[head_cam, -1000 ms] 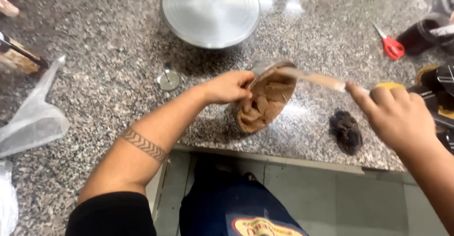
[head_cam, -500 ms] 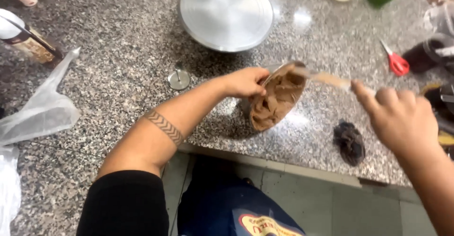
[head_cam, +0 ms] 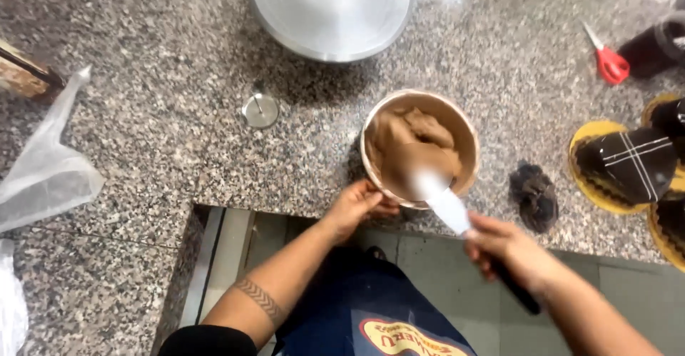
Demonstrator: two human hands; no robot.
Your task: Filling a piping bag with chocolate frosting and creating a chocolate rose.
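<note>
- My left hand (head_cam: 357,205) grips the near rim of the bowl (head_cam: 419,149) of brown cream, which sits at the granite counter's (head_cam: 178,128) edge.
- My right hand (head_cam: 503,245) is closed on a spatula (head_cam: 457,217), its blade dipped into the cream.
- A dark cake (head_cam: 624,163) sits to the right.

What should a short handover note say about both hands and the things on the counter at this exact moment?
Left hand grips the near side of the bowl of brown cream at the granite counter edge.
Right hand holds the spatula by its dark handle, blade tip in the cream.
Done: cream sits in the bowl, in rough lumps.
Left: turntable bare; chocolate cakes at right; a dark blob lies beside the bowl.
</note>
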